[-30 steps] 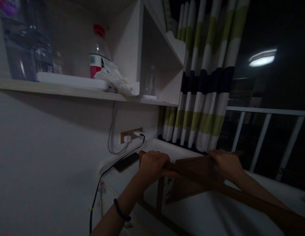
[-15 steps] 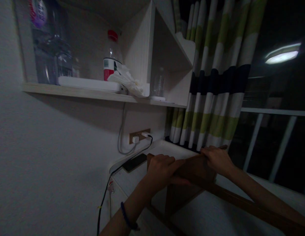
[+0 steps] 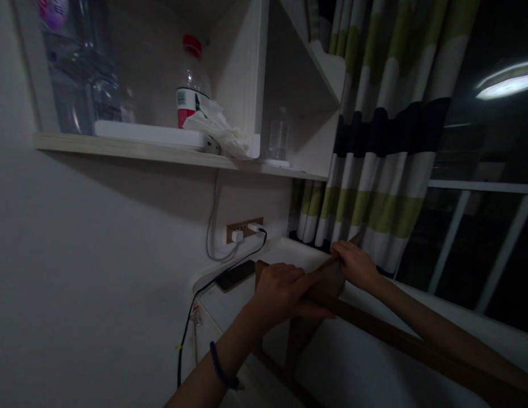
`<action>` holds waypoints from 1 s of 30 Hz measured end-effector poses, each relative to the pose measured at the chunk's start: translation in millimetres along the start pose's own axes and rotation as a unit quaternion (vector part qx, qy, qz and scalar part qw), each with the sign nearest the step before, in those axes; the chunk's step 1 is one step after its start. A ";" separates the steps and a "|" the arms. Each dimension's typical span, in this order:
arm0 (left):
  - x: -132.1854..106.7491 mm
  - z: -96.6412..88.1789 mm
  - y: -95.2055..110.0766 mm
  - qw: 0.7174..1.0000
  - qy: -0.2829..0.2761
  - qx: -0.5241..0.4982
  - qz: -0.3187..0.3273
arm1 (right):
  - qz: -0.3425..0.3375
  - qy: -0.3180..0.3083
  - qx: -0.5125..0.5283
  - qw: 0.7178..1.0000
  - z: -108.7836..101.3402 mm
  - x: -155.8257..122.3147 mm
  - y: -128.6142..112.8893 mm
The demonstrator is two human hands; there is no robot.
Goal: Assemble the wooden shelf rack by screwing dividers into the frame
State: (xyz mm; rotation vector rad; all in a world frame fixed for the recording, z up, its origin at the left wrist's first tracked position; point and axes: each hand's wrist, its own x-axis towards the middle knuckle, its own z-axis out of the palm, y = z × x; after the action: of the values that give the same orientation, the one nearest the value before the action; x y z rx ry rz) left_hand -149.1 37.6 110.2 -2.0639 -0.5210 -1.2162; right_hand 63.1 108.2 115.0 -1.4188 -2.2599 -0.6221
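In the head view, the person's left hand is clamped around the bar of a brown frame, just right of the phone. Farther right of the phone, the right hand grips the upper edge of a brown panel. A wall outlet sits above the phone; a striped curtain hangs to its right.

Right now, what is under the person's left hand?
Under the left hand is a brown wooden bar, running out towards the lower right; more brown wood shows on the hand's other side. The stretch inside the grip is covered.
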 end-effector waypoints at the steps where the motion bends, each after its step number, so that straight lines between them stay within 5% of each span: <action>1: 0.1 0.3 -0.1 1.000 0.001 0.002 0.001 | 0.001 0.002 0.007 1.000 0.7 -0.2 -1.1; 19: 1.0 2.6 -0.8 1.000 -0.001 0.015 0.019 | 0.033 0.007 0.017 0.999 7.9 -31.7 10.5; 24: 0.0 3.5 -0.7 0.999 0.020 0.024 0.017 | 0.099 0.058 0.147 0.982 -3.6 -76.8 31.2; 30: -1.6 5.4 -3.3 1.000 0.007 0.008 0.018 | 0.258 0.072 0.312 0.912 -14.0 -177.1 74.3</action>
State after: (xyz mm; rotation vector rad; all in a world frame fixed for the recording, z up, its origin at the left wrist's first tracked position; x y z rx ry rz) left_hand -148.7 43.8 108.2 -2.0417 -0.4827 -1.2015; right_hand 203.7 -0.5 41.1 -1.4627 -1.6308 0.1583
